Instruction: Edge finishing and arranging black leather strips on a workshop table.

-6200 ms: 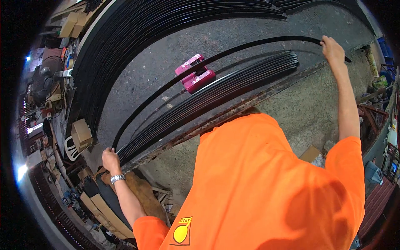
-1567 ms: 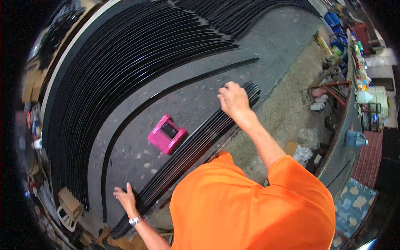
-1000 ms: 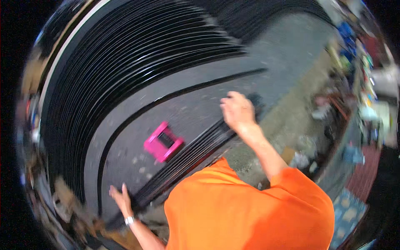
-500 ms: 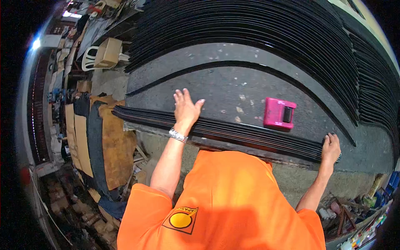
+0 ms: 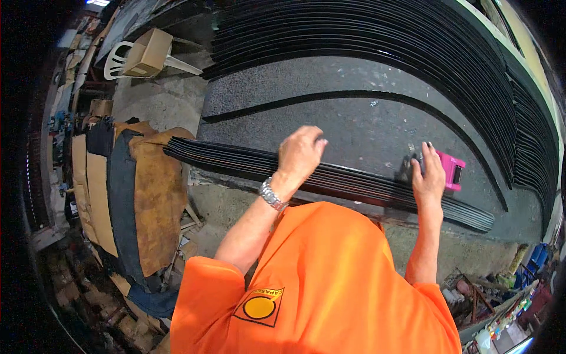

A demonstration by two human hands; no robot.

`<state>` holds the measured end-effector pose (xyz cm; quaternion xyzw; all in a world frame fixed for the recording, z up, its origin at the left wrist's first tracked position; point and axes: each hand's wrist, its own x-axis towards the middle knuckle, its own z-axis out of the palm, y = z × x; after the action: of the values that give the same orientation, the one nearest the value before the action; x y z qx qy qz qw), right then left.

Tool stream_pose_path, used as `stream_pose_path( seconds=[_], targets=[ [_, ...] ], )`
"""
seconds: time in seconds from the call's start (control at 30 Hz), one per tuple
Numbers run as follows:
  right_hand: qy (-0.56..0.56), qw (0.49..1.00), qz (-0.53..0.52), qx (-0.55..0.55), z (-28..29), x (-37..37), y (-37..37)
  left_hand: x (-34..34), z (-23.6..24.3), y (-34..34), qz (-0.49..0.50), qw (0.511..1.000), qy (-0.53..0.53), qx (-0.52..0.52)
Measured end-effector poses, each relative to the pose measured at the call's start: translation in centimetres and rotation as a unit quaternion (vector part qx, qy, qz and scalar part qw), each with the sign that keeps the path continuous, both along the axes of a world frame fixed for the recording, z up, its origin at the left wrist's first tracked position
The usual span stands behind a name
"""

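Note:
My left hand, with loosely bent fingers and a metal watch on the wrist, is over a bundle of long black strips, nothing visible in its grip. My right hand has its fingers apart just above the bundle, beside a pink tool or case with a dark middle, which it partly hides; contact is unclear. Beyond both hands a single curved black strip lies on the dark grey worktable. The bundle runs along the table's near edge.
Rows of curved black strips fill the far and right parts of the table. A cardboard box sits on a white plastic chair at upper left. Brown and dark sheets lie at left; assorted clutter is at lower right.
The strip both hands held earlier now lies on the table. In the last half second my hands have come closer together, the right moving left from the bundle's end toward the pink object.

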<state>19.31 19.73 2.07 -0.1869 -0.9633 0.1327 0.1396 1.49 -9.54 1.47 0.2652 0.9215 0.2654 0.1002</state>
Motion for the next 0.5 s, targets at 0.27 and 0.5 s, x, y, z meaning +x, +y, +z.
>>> stream_pose_path(
  seconds=[0.27, 0.5],
  targets=[
    [-0.125, 0.991, -0.045, 0.019, -1.9, -5.9, -3.1, -9.0, 1.3, -10.0, 0.104, 0.979, 0.160, -0.074],
    [-0.168, 0.985, -0.036, 0.022, -2.7, -7.2, -4.8, -12.9, -0.4, -13.4, 0.018, 0.987, 0.128, -0.092]
  ],
)
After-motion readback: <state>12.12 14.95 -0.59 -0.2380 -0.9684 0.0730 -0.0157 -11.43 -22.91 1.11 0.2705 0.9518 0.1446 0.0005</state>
